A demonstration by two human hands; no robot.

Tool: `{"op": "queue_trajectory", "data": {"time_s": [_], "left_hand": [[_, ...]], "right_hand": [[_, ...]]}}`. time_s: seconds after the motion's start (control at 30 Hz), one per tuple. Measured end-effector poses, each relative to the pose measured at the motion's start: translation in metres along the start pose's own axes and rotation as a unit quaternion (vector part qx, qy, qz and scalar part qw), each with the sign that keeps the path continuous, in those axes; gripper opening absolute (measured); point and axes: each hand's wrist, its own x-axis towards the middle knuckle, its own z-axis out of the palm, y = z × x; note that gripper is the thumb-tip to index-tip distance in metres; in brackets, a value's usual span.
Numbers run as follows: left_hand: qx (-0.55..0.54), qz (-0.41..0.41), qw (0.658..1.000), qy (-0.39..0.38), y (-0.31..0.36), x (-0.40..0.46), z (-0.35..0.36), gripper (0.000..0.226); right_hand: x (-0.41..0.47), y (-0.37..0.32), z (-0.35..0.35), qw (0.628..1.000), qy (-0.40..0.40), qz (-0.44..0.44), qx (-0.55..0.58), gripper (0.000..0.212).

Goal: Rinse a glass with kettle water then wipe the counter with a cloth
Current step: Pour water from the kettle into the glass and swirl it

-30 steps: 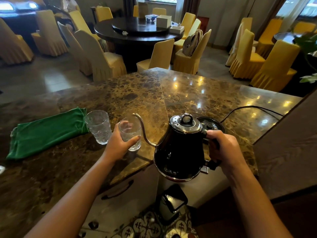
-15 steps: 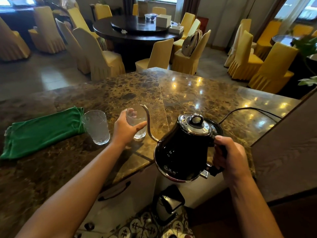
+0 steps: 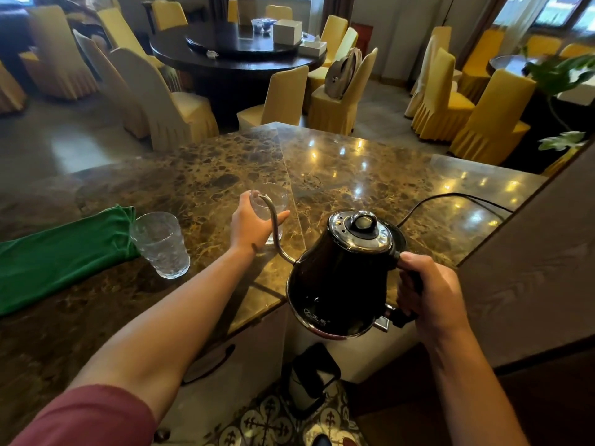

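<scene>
The left hand (image 3: 254, 228) reaches out over the desk (image 3: 370, 175), arm nearly straight, a dark red sleeve (image 3: 93, 416) pushed up above the elbow. Its fingers (image 3: 249, 199) and thumb curl round the clear glass (image 3: 272, 209), held tilted. The right hand (image 3: 429, 294) sits nearer the body, at the desk's near edge, wrist bent, fingers wrapped round the handle of the black kettle (image 3: 341, 281), thumb on top, holding it clear of the desk.
</scene>
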Motion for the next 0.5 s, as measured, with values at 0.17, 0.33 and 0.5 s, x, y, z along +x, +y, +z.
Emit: {"op": "queue_trajectory", "data": {"time_s": [0.17, 0.33, 0.5], "left_hand": [[0.004, -0.006, 1.0, 0.008, -0.0015, -0.0002, 0.0034, 0.097], [0.052, -0.004, 0.999, -0.008, -0.0048, 0.0, 0.0041, 0.102], [0.05, -0.015, 0.999, -0.015, -0.0012, -0.0033, 0.0026, 0.105]], "right_hand": [[0.0013, 0.0003, 0.0019, 1.0, -0.004, -0.003, -0.017, 0.058], [0.0018, -0.002, 0.0051, 1.0, -0.012, -0.01, -0.026, 0.057], [0.0006, -0.0044, 0.0095, 0.999, -0.014, -0.021, -0.029, 0.058]]}}
